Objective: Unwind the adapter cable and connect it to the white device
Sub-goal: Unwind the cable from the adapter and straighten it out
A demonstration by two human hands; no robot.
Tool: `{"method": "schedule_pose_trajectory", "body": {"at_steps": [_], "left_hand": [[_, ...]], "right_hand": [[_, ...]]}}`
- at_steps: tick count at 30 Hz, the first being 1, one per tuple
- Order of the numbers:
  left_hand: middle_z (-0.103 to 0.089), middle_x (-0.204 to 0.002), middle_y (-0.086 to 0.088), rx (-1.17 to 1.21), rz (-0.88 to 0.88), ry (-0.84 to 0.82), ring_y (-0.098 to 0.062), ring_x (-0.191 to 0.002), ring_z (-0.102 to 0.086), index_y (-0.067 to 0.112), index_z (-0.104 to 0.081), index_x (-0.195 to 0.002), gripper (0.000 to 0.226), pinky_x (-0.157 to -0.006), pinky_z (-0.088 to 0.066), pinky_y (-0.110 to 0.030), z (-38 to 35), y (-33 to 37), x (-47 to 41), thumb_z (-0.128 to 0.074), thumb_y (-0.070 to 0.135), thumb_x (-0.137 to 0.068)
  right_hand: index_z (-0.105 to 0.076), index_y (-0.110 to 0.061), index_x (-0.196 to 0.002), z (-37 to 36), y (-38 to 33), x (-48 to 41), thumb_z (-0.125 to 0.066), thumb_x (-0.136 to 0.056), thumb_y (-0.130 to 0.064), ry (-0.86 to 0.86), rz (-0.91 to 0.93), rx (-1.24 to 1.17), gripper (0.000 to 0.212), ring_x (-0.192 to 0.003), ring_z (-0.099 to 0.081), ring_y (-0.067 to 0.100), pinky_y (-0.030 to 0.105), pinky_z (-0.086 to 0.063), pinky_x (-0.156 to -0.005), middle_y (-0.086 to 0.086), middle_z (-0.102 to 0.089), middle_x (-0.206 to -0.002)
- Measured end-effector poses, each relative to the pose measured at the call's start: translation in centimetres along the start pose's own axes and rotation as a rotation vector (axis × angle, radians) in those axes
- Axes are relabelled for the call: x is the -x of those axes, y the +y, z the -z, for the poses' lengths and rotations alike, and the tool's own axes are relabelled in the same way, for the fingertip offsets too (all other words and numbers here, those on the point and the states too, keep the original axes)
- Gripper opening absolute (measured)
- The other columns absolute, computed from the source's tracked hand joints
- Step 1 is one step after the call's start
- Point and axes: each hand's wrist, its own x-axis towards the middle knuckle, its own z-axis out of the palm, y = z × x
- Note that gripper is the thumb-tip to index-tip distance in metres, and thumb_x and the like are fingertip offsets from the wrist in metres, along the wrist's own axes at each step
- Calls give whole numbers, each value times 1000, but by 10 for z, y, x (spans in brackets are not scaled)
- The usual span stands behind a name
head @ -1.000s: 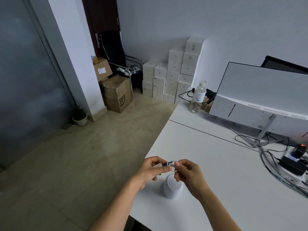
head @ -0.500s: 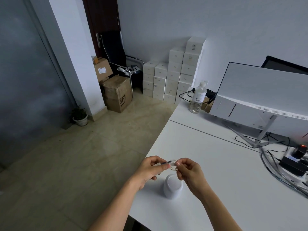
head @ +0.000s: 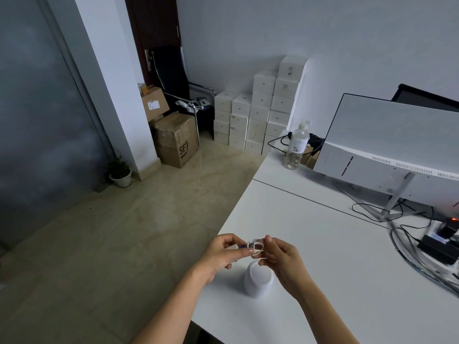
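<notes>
A small coiled white adapter cable (head: pixel 257 247) is held between both hands just above the white table (head: pixel 323 244). My left hand (head: pixel 222 254) pinches its end with a bluish plug between thumb and fingers. My right hand (head: pixel 282 255) grips the other side of the coil, where a loop of cable has come loose. The white device (head: pixel 258 279), a rounded cylinder, stands upright on the table directly below the hands, near the table's left edge. It is apart from the cable.
A white monitor (head: pixel 397 140) stands at the back right, with a water bottle (head: pixel 296 145) to its left. Black cables and a power strip (head: pixel 442 234) lie at the right edge. Off the table: stacked white boxes (head: pixel 263 110), cardboard boxes (head: pixel 176 140), a potted plant (head: pixel 120 173).
The hands have pulled slightly apart, and the tight coil has opened into a visible loop between them. The white device has not moved.
</notes>
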Motion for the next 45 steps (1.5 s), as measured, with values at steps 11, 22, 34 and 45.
{"method": "schedule_pose_trajectory", "body": {"at_steps": [11, 22, 34, 45], "left_hand": [[-63, -78, 11, -107, 20, -66, -9, -69, -51, 25, -66, -68, 14, -56, -36, -24, 1, 3, 0, -79, 29, -65], [-68, -94, 6, 76, 65, -53, -6, -87, -59, 25, -68, -100, 17, -64, -48, -21, 12, -1, 1, -64, 20, -85], [-67, -87, -8, 379, 11, 105, -8, -61, -69, 7, -60, -102, 32, -63, -56, -18, 26, -11, -7, -69, -7, -75], [-76, -70, 5, 432, 39, 125, -3, -62, -68, 10, -58, -89, 26, -64, -50, -15, 31, -27, -6, -66, -11, -75]], "right_hand": [[-68, -5, -79, -1, -7, -7, -62, -83, -11, 110, -60, -165, 9, -87, -67, 19, 30, -49, -77, 9, -71, -86], [-62, -6, -93, 11, -4, -6, -60, -82, 2, 203, 3, -255, 14, -66, -67, 15, 27, -43, -70, 4, -73, -68], [-65, -10, -100, 30, 2, 3, -59, -86, -6, 217, -43, -240, 17, -71, -61, 15, 31, -44, -75, 1, -67, -76], [-65, -8, -106, 47, 19, 15, -54, -89, -6, 281, -52, -305, 20, -77, -57, 19, 34, -48, -76, 6, -60, -80]]}}
